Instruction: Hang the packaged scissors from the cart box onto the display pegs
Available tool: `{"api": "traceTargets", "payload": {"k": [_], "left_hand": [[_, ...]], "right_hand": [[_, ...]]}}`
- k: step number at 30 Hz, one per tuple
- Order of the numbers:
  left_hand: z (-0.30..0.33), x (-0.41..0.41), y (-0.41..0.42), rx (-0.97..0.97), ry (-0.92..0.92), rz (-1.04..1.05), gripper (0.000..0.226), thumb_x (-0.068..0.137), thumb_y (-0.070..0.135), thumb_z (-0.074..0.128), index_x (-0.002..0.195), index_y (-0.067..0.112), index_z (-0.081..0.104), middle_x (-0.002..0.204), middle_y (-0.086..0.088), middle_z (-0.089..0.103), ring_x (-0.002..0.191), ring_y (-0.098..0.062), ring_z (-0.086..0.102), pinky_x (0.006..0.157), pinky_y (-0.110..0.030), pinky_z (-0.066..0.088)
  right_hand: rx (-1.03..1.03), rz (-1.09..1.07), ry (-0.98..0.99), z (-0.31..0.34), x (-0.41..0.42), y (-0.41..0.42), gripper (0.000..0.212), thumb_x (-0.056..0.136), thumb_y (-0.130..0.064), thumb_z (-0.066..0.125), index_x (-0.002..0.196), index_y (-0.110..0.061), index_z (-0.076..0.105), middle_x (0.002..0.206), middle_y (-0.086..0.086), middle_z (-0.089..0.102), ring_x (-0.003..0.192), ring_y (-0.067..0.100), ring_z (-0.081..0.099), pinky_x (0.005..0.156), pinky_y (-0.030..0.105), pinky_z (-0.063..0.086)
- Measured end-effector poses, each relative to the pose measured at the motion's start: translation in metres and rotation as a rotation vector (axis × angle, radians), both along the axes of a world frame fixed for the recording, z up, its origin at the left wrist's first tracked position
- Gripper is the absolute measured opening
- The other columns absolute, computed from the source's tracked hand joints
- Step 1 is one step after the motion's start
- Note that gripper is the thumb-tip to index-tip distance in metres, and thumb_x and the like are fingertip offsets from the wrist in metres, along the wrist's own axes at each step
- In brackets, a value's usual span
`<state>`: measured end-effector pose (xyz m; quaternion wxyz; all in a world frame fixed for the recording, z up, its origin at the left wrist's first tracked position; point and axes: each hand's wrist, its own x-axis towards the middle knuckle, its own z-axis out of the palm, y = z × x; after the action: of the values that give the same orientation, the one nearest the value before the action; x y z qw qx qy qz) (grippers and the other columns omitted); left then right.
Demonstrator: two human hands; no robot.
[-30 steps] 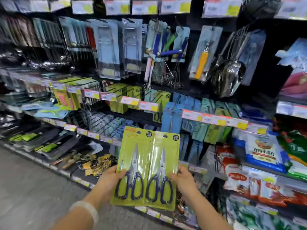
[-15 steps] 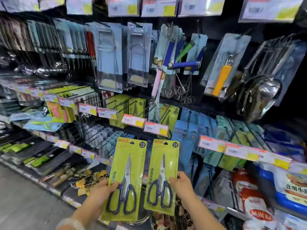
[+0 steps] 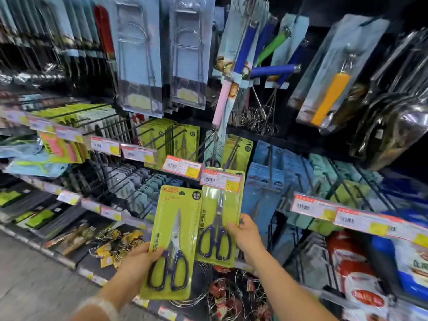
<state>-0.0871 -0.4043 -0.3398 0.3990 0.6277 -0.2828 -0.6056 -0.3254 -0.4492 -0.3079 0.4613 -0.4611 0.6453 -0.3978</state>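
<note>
I hold two green packs of dark-handled scissors in front of the shelving. My left hand grips the lower left edge of the nearer scissors pack. My right hand holds the right edge of the second scissors pack, raised so its top is hidden behind a red-and-yellow price tag at the tip of a display peg. More green scissors packs hang on pegs behind. The cart box is out of view.
Whisks and clear-packed utensils hang above. Blue packs fill the pegs to the right, grey ones to the left. Bagged goods lie at the lower right. Floor shows at the lower left.
Both hands moved closer to the shelving. The right pack rose up to the peg's price tag, while the left pack stayed lower and separated from it.
</note>
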Motion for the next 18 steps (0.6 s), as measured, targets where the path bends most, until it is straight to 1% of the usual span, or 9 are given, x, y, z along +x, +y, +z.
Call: {"api": "traceTargets", "payload": {"k": [3, 5, 6, 9, 11, 12, 15, 16, 18], "left_hand": [[0.002, 0.002, -0.009, -0.015, -0.03, -0.006, 0.012, 0.091, 0.003, 0.055, 0.098, 0.007, 0.065, 0.095, -0.014, 0.072, 0.09, -0.029, 0.066, 0.08, -0.04, 0.052], [0.003, 0.006, -0.016, -0.004, -0.027, -0.039, 0.013, 0.091, 0.006, 0.056, 0.099, 0.009, 0.066, 0.093, -0.013, 0.074, 0.091, -0.031, 0.069, 0.088, -0.047, 0.052], [0.002, 0.008, -0.02, 0.01, -0.032, -0.059, 0.015, 0.09, 0.008, 0.057, 0.103, 0.009, 0.065, 0.095, -0.012, 0.074, 0.093, -0.031, 0.069, 0.091, -0.05, 0.051], [-0.013, 0.021, -0.032, 0.028, -0.013, -0.07, 0.041, 0.081, 0.017, 0.067, 0.121, 0.01, 0.057, 0.114, -0.011, 0.069, 0.104, -0.03, 0.066, 0.099, -0.053, 0.046], [-0.022, 0.028, -0.039, 0.032, 0.021, -0.106, 0.064, 0.069, 0.024, 0.073, 0.128, 0.011, 0.052, 0.121, -0.01, 0.065, 0.106, -0.03, 0.064, 0.099, -0.054, 0.045], [-0.012, 0.025, -0.037, 0.038, 0.043, -0.122, 0.064, 0.069, 0.023, 0.073, 0.128, 0.01, 0.052, 0.119, -0.011, 0.066, 0.104, -0.03, 0.065, 0.096, -0.053, 0.048], [0.003, 0.022, -0.033, 0.019, 0.056, -0.153, 0.017, 0.088, 0.003, 0.056, 0.104, 0.006, 0.063, 0.085, -0.009, 0.076, 0.084, -0.026, 0.068, 0.068, -0.038, 0.055], [0.007, 0.019, -0.034, 0.002, 0.051, -0.165, 0.015, 0.09, 0.001, 0.053, 0.1, 0.007, 0.063, 0.076, -0.006, 0.075, 0.079, -0.022, 0.067, 0.064, -0.033, 0.052], [0.017, 0.015, -0.033, -0.033, 0.06, -0.165, 0.016, 0.092, -0.001, 0.051, 0.095, 0.012, 0.06, 0.07, -0.001, 0.07, 0.07, -0.012, 0.058, 0.079, -0.036, 0.051]], "right_hand": [[0.042, -0.028, 0.024, -0.003, 0.007, -0.002, 0.017, 0.094, -0.011, 0.05, 0.111, -0.006, 0.05, 0.108, 0.012, 0.059, 0.082, 0.017, 0.058, 0.063, 0.022, 0.049], [0.044, -0.057, 0.01, -0.007, 0.012, -0.003, 0.021, 0.094, -0.012, 0.052, 0.109, 0.001, 0.049, 0.108, 0.021, 0.059, 0.081, 0.018, 0.051, 0.066, 0.028, 0.041], [0.045, -0.073, -0.004, -0.009, 0.014, -0.004, 0.021, 0.093, -0.012, 0.053, 0.107, 0.003, 0.048, 0.101, 0.022, 0.059, 0.08, 0.017, 0.046, 0.067, 0.027, 0.038], [0.042, -0.084, -0.04, -0.011, 0.019, -0.006, 0.003, 0.093, -0.008, 0.052, 0.093, -0.007, 0.049, 0.081, 0.002, 0.056, 0.071, 0.014, 0.047, 0.057, 0.022, 0.036], [0.023, -0.083, -0.063, -0.012, 0.021, -0.006, 0.007, 0.093, -0.007, 0.051, 0.09, -0.012, 0.048, 0.081, -0.001, 0.056, 0.067, 0.008, 0.048, 0.056, 0.016, 0.037], [0.014, -0.084, -0.072, -0.013, 0.022, -0.006, 0.008, 0.093, -0.006, 0.051, 0.09, -0.013, 0.048, 0.082, -0.001, 0.057, 0.067, 0.006, 0.049, 0.057, 0.015, 0.039], [0.011, -0.101, -0.072, -0.017, 0.024, -0.006, 0.01, 0.093, -0.006, 0.052, 0.089, -0.015, 0.049, 0.083, -0.002, 0.057, 0.071, 0.006, 0.052, 0.062, 0.016, 0.042], [0.014, -0.11, -0.069, -0.02, 0.024, -0.006, 0.01, 0.093, -0.006, 0.052, 0.088, -0.015, 0.049, 0.082, -0.002, 0.057, 0.072, 0.009, 0.052, 0.064, 0.019, 0.042], [0.015, -0.124, -0.054, -0.024, 0.024, -0.008, 0.01, 0.093, -0.007, 0.052, 0.087, -0.014, 0.048, 0.081, 0.0, 0.056, 0.076, 0.014, 0.052, 0.066, 0.024, 0.041]]}}
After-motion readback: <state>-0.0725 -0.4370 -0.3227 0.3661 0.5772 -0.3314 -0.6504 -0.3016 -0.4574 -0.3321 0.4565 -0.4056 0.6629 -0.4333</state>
